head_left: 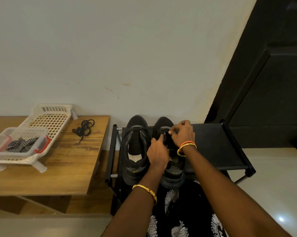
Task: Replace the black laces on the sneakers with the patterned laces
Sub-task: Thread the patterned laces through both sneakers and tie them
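Against a pale wall, the black shoe rack [217, 144] carries both sneakers. My left hand [157, 153] and right hand [182, 134] pinch the black lace on the right sneaker [174, 175]; the left sneaker [135, 151] is laceless. On the table [67, 168], a removed black lace [84, 128] lies coiled, and patterned laces [21, 144] sit in a clear container [0, 141].

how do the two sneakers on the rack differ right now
The left sneaker has no lace in it and its tongue stands bare; the right sneaker shows black lace under the fingers. No hand touches the left sneaker, while the left hand and right hand both work at the right sneaker's tongue. Both are dark, toes to the wall, side by side on the black rack.
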